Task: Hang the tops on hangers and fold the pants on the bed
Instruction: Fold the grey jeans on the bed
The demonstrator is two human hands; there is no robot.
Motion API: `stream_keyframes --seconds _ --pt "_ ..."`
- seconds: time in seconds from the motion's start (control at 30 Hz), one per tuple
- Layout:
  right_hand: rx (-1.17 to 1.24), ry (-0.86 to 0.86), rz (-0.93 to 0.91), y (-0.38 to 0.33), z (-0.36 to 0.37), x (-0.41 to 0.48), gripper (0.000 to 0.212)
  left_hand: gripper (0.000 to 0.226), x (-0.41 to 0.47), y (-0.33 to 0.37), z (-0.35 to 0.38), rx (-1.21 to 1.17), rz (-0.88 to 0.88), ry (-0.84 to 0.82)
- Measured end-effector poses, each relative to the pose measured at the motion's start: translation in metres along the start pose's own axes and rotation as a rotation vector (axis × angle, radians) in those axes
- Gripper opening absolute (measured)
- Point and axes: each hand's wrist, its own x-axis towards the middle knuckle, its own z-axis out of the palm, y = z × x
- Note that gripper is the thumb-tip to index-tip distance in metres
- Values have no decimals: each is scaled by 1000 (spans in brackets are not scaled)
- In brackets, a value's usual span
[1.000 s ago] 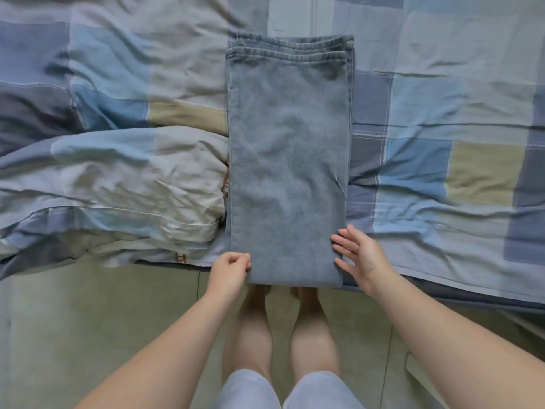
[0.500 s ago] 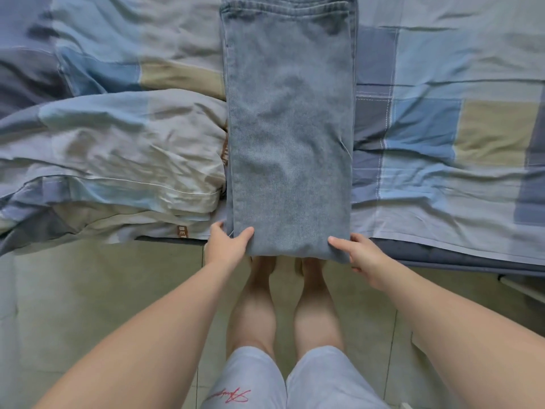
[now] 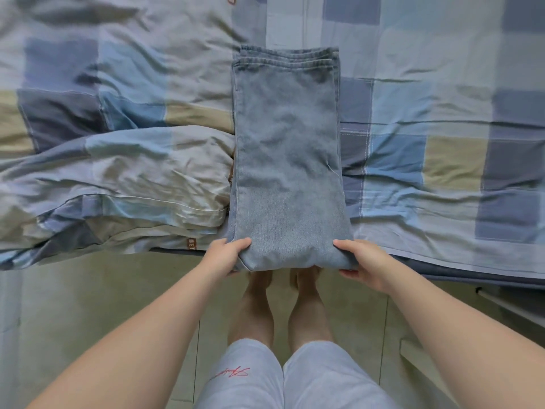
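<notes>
At the centre of the frame, the jeans (image 3: 287, 160) lie as a long folded strip on the checked bed sheet (image 3: 442, 113). Their layered edges are at the upper end, and the near fold hangs just over the bed's edge at lower centre. Your left hand (image 3: 225, 255) pinches the lower left corner, thumb on top and fingers curled underneath. Your right hand (image 3: 361, 262) grips the lower right corner the same way. You look to be partway through folding the pants, with at least one more fold to make. For the next move, you probably need to lift both corners together and carry the near end up toward the far edges, keeping the sides square. Mind the rumpled quilt (image 3: 132, 178) touching the strip's left side, since it could drag the denim and skew the fold.
</notes>
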Motion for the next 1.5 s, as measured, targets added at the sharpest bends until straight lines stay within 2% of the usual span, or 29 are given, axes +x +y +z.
stream_keyframes --seconds 0.17,0.3,0.37,0.43,0.53,0.6,0.7,0.83,0.93,1.0,1.07,1.1,1.17,1.23,1.27,1.33,1.4,1.5 --pt "151 92 -91 -31 2 -28 9 45 -21 32 -7 -68 147 128" --pt "243 122 -238 -73 2 -43 26 59 -36 75 -10 -150 294 140" --pt "281 131 -312 -101 5 -48 25 51 -40 103 -8 -217 335 139" --pt "291 126 -360 -133 11 -49 15 31 -38 134 -5 -260 339 112" --pt "350 122 -390 -182 18 -42 16 8 -29 181 -2 -267 332 73" --pt "387 119 -410 -214 21 -34 15 10 -22 213 0 -276 335 50" --pt "402 104 -457 -260 23 -15 14 25 -11 263 6 -236 374 21" --pt "319 84 -474 -314 26 19 12 29 20 320 16 -185 390 -35" --pt "245 54 -504 -343 32 50 12 31 54 350 27 -127 498 -29" --pt "141 7 -546 -351 40 75 28 59 83 355 36 -49 633 16" --pt "46 -4 -574 -344 48 103 70 101 111 340 44 156 725 63" --pt "-32 10 -597 -335 51 117 85 114 126 329 45 352 755 87" --pt "-434 99 -659 -307 54 138 94 111 145 302 45 830 770 221" --pt "-948 266 -695 -276 51 151 88 95 159 280 43 1092 807 341" --pt "-1063 308 -720 -265 50 154 85 92 160 275 43 1112 816 369" --pt "-1075 335 -769 -253 50 157 83 97 166 268 45 1045 813 420" --pt "-938 354 -782 -251 47 162 92 110 163 269 49 830 754 446" --pt "-543 264 -695 -256 36 168 117 124 162 269 49 473 633 397"
